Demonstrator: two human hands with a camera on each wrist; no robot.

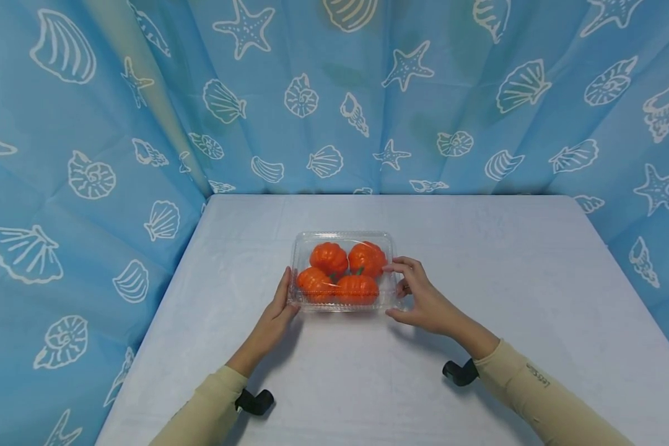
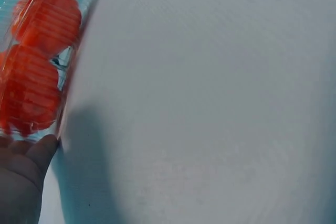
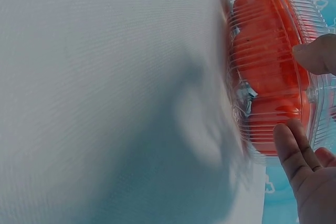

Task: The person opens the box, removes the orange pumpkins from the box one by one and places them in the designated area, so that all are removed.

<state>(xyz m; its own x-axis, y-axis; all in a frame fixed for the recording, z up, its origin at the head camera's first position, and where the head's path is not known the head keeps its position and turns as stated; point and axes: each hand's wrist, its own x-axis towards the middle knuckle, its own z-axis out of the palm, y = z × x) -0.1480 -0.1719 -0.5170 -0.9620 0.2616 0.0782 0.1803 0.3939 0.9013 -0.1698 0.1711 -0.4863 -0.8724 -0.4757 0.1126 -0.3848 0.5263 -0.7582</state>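
A clear plastic clamshell box (image 1: 345,237) with its lid down lies on the white table. Inside it sit several orange toy pumpkins (image 1: 357,289) with green stems. My left hand (image 1: 272,319) holds the box by its left end, fingers along the side and thumb at the front corner. At the right end, my right hand (image 1: 424,303) has its fingers spread around the side, with one fingertip by the lid and the thumb near the front corner. Ribbed plastic partly blurs the pumpkins (image 3: 268,51) in the right wrist view.
A white cloth (image 1: 334,384) covers the table, whose far edge meets a blue curtain (image 1: 334,93) printed with shells and starfish. The curtain also runs along the left and right sides. Black wrist mounts (image 1: 254,402) stick out below both forearms.
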